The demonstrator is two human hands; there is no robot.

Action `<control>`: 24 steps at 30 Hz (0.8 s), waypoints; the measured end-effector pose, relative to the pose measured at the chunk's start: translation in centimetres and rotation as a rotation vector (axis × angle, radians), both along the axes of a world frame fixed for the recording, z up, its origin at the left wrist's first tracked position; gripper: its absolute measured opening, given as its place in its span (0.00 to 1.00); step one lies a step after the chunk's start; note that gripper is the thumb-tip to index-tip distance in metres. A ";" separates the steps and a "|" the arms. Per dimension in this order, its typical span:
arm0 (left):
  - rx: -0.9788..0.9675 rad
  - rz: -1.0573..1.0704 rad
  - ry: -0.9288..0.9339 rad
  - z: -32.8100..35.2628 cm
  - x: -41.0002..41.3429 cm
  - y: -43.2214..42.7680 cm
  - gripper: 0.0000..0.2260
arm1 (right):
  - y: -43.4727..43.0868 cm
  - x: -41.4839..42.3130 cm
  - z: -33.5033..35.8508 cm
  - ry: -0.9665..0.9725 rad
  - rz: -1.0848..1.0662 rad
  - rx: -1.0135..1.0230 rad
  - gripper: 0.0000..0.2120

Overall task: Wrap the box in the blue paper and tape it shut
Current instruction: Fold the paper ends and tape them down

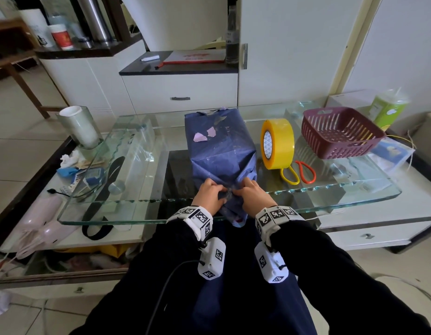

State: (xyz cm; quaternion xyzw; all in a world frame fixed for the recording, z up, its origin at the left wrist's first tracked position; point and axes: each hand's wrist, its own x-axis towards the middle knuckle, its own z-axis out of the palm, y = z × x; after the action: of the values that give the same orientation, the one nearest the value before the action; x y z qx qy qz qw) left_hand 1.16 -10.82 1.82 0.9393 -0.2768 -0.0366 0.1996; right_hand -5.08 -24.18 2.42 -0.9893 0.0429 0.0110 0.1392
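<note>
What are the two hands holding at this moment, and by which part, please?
Both the left hand and right hand pinch the blue paper at its gathered near end.

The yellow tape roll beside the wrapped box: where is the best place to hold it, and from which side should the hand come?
The yellow tape roll stands on its edge on the glass table, right of the wrapped box, open core facing the person. Probably best for the right hand to come from above and pinch the top of the ring, thumb inside the core. Both hands now press the paper.

glass table [369, 189]: box [221, 146], tape [278, 143], basket [340, 132]
</note>
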 end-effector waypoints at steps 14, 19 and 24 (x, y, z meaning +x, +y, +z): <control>-0.083 -0.006 0.038 -0.3 0.5 0.6 0.12 | -1.7 -0.1 -0.6 -0.034 -0.112 0.223 0.19; -0.194 0.014 0.102 1.7 1.1 -0.2 0.12 | -1.6 0.4 1.1 -0.162 -0.192 0.294 0.15; -0.271 -0.030 0.186 3.5 1.7 -1.0 0.10 | -1.8 0.4 2.4 -0.321 -0.281 0.323 0.13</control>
State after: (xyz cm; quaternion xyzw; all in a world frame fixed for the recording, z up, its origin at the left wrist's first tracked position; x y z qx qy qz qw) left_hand 2.91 -11.81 5.35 0.8921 -0.2734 -0.0886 0.3488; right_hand -4.73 -26.00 4.85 -0.9276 0.1548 -0.1589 0.3006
